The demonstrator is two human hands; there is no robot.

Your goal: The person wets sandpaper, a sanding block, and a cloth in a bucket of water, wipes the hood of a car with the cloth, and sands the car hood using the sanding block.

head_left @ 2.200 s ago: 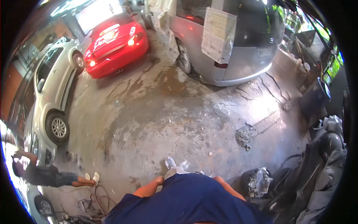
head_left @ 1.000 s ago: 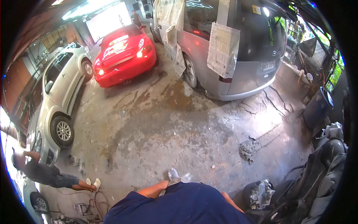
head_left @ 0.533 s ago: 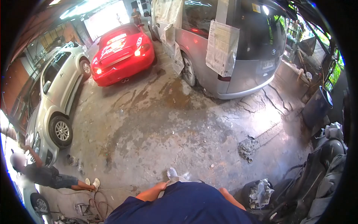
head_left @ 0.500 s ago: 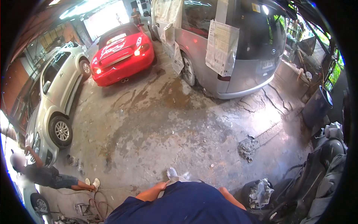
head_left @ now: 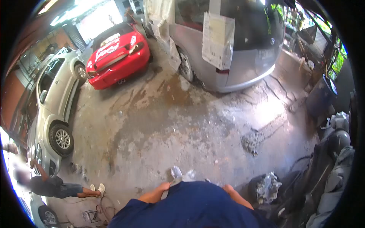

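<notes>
My left hand (head_left: 164, 186) is low at my left side, beside the grey cloth at my waist; its fingers are too small and partly hidden to make out. On the other side, my right hand (head_left: 227, 187) hangs by the edge of my dark blue shirt (head_left: 194, 205), fingers also not distinguishable. No object shows in either hand. Just ahead of me, a shoe (head_left: 175, 171) stands on the stained concrete floor (head_left: 152, 129). Nearest to my right hand on the floor is a dark round bundle with crumpled plastic (head_left: 268, 187).
A silver SUV (head_left: 57, 89) stands left, a red car (head_left: 118, 57) ahead, and a grey van (head_left: 251, 57) with taped paper beyond. A person (head_left: 45, 185) stands at lower left near hoses (head_left: 104, 209). Dark covered parts (head_left: 330, 171) and a blue drum (head_left: 321, 97) line the right.
The view has shifted, so the cars sit a little further left and higher. The red car's tail lights have gone out. My right forearm shows more than before.
</notes>
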